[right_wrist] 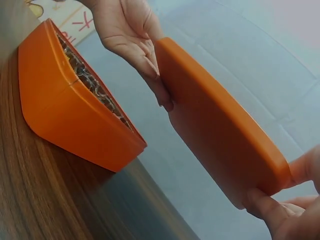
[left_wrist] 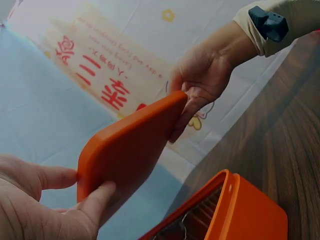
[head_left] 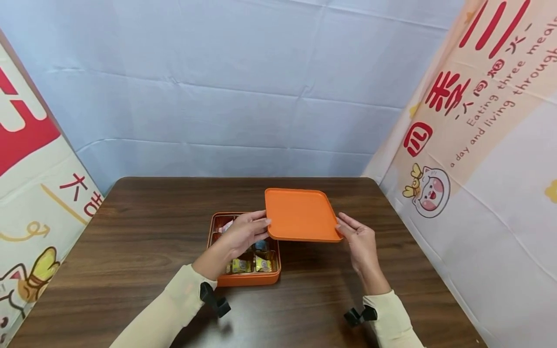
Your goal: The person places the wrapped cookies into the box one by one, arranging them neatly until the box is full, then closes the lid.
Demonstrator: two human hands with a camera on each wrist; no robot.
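Observation:
Both hands hold an orange square lid [head_left: 302, 215] by its opposite side edges, raised above the table. My left hand [head_left: 242, 235] pinches the lid's left edge, passing over an orange box [head_left: 248, 280]. The right hand [head_left: 360, 241] pinches the other edge, thumb on the near face and fingers along the side. Uncovered, the box stands on the table and has compartments with wrapped snacks [head_left: 263, 263], partly hidden by the left hand and lid. In the right wrist view the box's orange wall [right_wrist: 75, 115] stands beside the lifted lid.
A dark wood-grain table [head_left: 143, 246] carries the box. Behind it hangs a pale blue cloth [head_left: 226, 96], and printed cloths [head_left: 487, 159] with red lettering and cartoon figures close off both sides. Each sleeve bears a black wrist mount [head_left: 214, 300].

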